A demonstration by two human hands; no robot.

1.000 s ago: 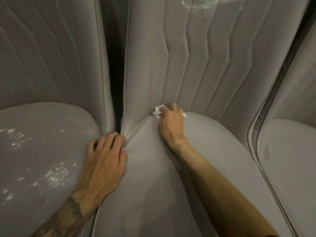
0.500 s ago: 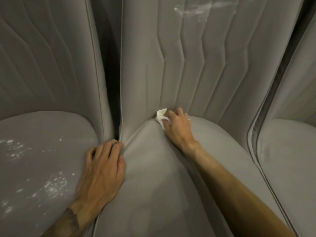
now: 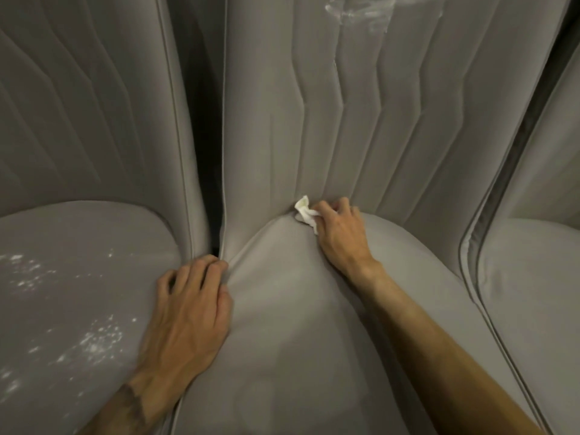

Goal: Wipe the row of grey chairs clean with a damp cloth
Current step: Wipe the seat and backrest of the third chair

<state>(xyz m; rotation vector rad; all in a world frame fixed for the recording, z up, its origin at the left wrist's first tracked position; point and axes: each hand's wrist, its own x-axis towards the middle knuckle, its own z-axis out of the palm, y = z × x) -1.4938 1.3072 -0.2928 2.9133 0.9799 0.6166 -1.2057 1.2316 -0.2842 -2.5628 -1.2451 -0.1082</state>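
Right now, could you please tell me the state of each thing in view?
Cloth: crumpled, pressed into the middle chair's crease.
Right hand: gripping the cloth.
Left hand: empty, braced on the seat edge.
Left seat: white specks.
Middle backrest: white smear near top.

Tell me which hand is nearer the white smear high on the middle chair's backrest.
Right. The right hand presses the white cloth into the crease directly below the white smear. The left hand rests lower, at the seat's left edge.

No legible text, label, brand mark, number or sign appears on any surface in view. The dark marking on the left forearm [image 3: 130,406] is too blurred to read.
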